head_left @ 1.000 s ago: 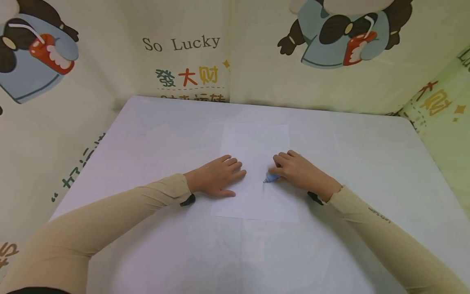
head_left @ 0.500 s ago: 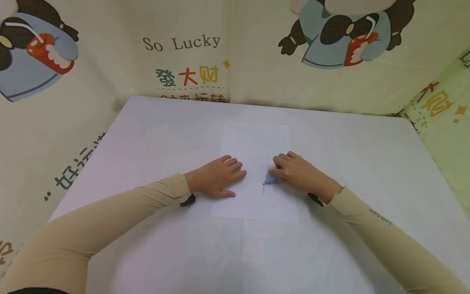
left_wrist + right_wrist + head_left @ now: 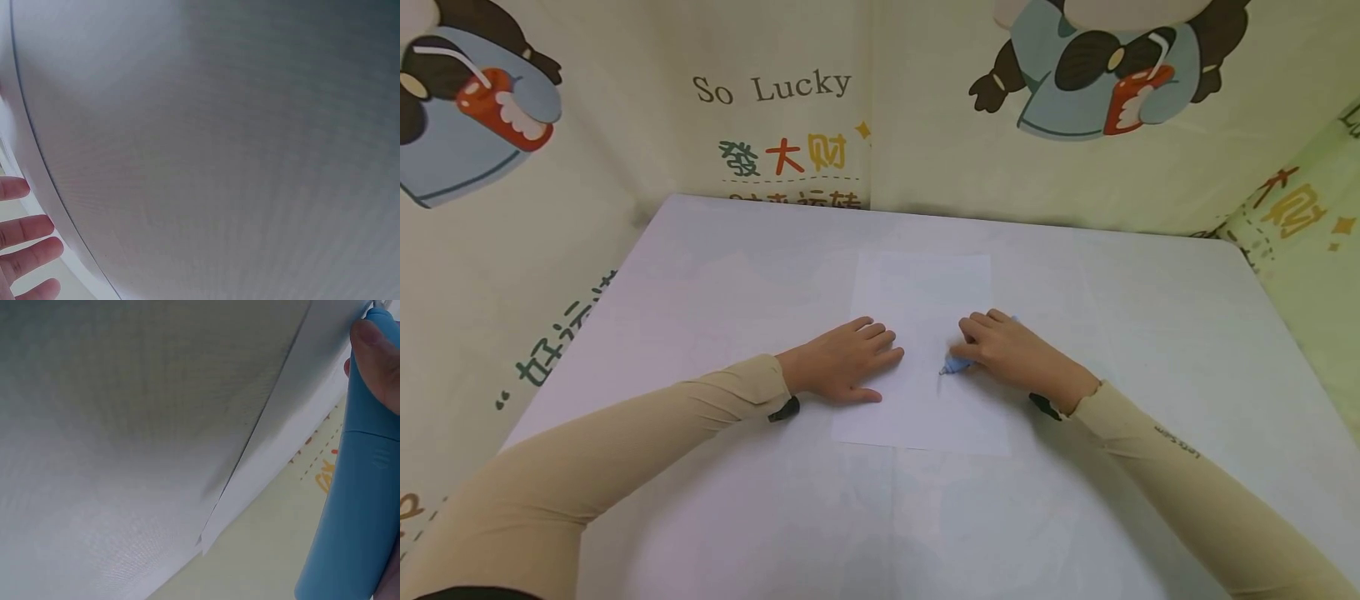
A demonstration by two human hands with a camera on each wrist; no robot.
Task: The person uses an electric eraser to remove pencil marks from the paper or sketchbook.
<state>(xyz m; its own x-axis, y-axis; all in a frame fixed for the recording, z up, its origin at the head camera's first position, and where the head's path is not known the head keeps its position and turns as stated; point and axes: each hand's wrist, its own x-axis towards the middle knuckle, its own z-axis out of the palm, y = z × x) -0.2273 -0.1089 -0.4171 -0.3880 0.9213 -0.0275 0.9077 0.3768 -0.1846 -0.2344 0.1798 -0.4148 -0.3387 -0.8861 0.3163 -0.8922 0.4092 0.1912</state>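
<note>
In the head view, a white sheet of paper point(image 3: 880, 425) lies on the white table. My left hand point(image 3: 844, 360) rests palm down on its left side, fingers spread. Four of its fingertips reach into the left wrist view at the lower left. My right hand point(image 3: 1000, 346), over the sheet's right side, grips a chunky blue pen-like tool point(image 3: 353, 494). The thumb presses near its narrow front end in the right wrist view. Its fine tip points down at the paper, where a short, faint dark line shows just below it. The fingers hide most of the tool in the head view.
The white table point(image 3: 760, 517) extends around the sheet, its far edge meeting a printed cream curtain point(image 3: 925, 150). More of this cloth hangs at the left and right. Dark wrist straps point(image 3: 785, 409) show below both cuffs.
The tool's tip has shifted slightly toward the person and back, with the right hand keeping its grip. The left hand has stayed in place on the paper.
</note>
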